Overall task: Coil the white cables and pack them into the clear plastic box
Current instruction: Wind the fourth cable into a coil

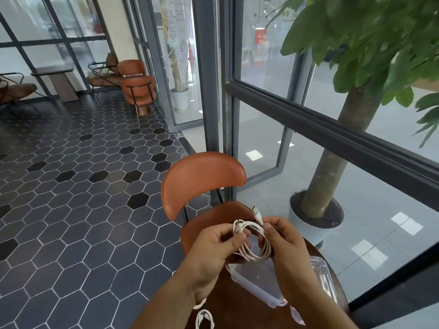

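While our left hand (213,245) and right hand (285,241) pinch the coil (253,257), a slack grip could spring it open.

Coiled white cable (253,242) held above open clear plastic box (251,280); second cable (204,319) lies nearby.
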A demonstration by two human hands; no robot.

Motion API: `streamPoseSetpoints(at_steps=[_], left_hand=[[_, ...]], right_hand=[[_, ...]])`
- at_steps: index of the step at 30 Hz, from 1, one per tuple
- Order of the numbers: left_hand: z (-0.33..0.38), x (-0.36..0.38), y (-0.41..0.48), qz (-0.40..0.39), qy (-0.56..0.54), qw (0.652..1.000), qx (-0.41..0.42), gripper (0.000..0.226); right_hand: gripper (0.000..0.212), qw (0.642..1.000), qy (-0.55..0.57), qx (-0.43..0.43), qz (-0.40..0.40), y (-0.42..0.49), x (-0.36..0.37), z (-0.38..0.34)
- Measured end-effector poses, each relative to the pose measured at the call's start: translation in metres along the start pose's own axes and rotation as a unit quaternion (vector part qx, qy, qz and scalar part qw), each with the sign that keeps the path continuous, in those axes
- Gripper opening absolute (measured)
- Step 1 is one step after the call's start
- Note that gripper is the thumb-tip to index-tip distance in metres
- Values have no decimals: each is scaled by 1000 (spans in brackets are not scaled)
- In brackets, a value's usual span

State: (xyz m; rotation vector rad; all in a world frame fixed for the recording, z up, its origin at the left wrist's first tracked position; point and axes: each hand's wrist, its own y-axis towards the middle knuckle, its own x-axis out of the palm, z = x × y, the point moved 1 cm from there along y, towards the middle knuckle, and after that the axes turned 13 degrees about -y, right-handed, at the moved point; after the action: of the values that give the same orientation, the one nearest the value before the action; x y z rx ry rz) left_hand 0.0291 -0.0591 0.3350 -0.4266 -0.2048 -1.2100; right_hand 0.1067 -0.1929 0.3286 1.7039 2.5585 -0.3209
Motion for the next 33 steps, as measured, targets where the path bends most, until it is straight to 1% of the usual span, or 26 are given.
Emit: streamPoseSetpoints(at_steps=[2, 6, 8, 11, 14, 18, 21, 23, 26, 30, 33], left_hand=[[1, -2, -2, 4, -27, 999, -17, 22], [-4, -1, -4, -3, -44, 998, -41, 22], [-6, 0, -4, 12, -10, 999, -29, 22], [-10, 5, -3, 54, 65, 996, 15, 23], [-11, 7, -2, 73, 113, 990, 36, 25], [-7, 1, 0, 76, 105, 991, 29, 29], [-4, -1, 0, 59, 98, 993, 22, 28], [-2, -1, 1, 50, 99, 994, 22, 28], [-2, -2, 3, 43, 102, 994, 16, 26], [-5, -6, 8, 46, 103, 994, 1, 22], [-6, -5, 9, 40, 114, 993, -13, 22]], right_hand=[[20, 1000, -3, 5, -2, 0, -1, 1], [20, 1000, -28, 4, 7, 0, -2, 3], [20, 999, -37, 6, 11, 1, -1, 7], [20, 999, -36, 12, 15, 3, -2, 11], [21, 999, -37, 6, 6, 2, -4, 11], [21, 999, -45, -10, -13, 1, -12, 13], [19, 999, -50, -11, -12, 2, -19, 15], [20, 997, -72, -13, -40, 4, -22, 17], [26, 986, -101, -30, -130, 5, -24, 18], [29, 981, -104, -33, -162, 11, -33, 17], [24, 974, -96, -42, -201, 13, -33, 15]])
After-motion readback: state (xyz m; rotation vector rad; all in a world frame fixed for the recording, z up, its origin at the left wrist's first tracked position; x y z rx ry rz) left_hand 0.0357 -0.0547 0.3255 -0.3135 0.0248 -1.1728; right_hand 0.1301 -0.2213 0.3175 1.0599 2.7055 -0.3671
